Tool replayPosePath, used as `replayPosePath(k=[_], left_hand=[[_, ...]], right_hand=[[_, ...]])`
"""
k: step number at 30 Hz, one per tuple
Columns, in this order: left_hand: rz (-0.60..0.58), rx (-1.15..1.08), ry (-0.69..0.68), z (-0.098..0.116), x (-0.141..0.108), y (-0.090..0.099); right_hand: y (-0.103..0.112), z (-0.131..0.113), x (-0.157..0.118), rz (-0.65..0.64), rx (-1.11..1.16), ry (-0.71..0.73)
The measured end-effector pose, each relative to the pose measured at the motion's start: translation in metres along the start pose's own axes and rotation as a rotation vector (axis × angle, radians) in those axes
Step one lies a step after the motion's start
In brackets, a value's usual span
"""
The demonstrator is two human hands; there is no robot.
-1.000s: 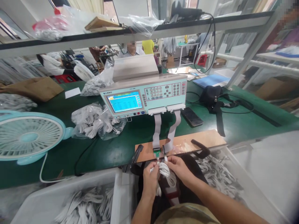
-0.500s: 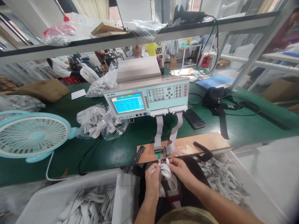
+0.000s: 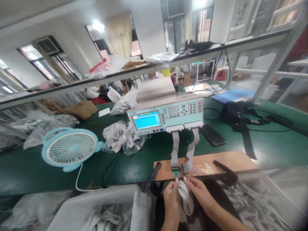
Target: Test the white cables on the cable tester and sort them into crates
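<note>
A coiled white cable (image 3: 185, 200) hangs between my two hands at the near edge of a wooden board (image 3: 216, 163). My left hand (image 3: 171, 197) pinches one end of it, at a plug by the small green circuit board (image 3: 175, 173). With thumb and fingers closed, my right hand (image 3: 197, 190) grips the other end, beside a dark connector (image 3: 183, 169). Two grey ribbon cables (image 3: 175, 149) run from these connectors up to a light-blue test instrument (image 3: 180, 114) with a lit screen. Whether each plug is fully seated I cannot tell.
A light-blue fan (image 3: 72, 149) and bagged cables (image 3: 115, 136) stand left on the green table (image 3: 134, 168). Right lie a phone (image 3: 213, 134) and a black bag (image 3: 233, 114). White bins (image 3: 138, 205) of cables flank my lap. Dark clamps (image 3: 156, 173) hold the board.
My view has tilted up and turned left, so the scene sits lower and further right. Both hands keep their grip on the cable ends at the connectors.
</note>
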State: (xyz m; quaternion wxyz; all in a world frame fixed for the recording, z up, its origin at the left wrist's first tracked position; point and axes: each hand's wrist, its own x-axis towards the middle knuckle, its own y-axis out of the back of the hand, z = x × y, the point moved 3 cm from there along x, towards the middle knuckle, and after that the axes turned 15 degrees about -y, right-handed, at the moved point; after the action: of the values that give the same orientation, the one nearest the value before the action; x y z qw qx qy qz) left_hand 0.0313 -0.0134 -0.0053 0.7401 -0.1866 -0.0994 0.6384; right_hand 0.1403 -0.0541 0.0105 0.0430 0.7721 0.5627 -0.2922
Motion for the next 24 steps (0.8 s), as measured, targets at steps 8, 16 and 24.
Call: replayPosePath(k=[8,16,24], left_hand=[[0.009,0.006,-0.049,0.001,0.004,-0.004],[0.004,0.029,-0.094,0.000,0.007,-0.006],[-0.127,-0.011,0.034,0.001,-0.028,-0.019]], right_hand=[[0.001,0.012,0.015,-0.010,0.043,0.056],[-0.002,0.008,0.015,-0.007,0.079,0.065],[0.007,0.016,-0.015,0.052,-0.087,0.072]])
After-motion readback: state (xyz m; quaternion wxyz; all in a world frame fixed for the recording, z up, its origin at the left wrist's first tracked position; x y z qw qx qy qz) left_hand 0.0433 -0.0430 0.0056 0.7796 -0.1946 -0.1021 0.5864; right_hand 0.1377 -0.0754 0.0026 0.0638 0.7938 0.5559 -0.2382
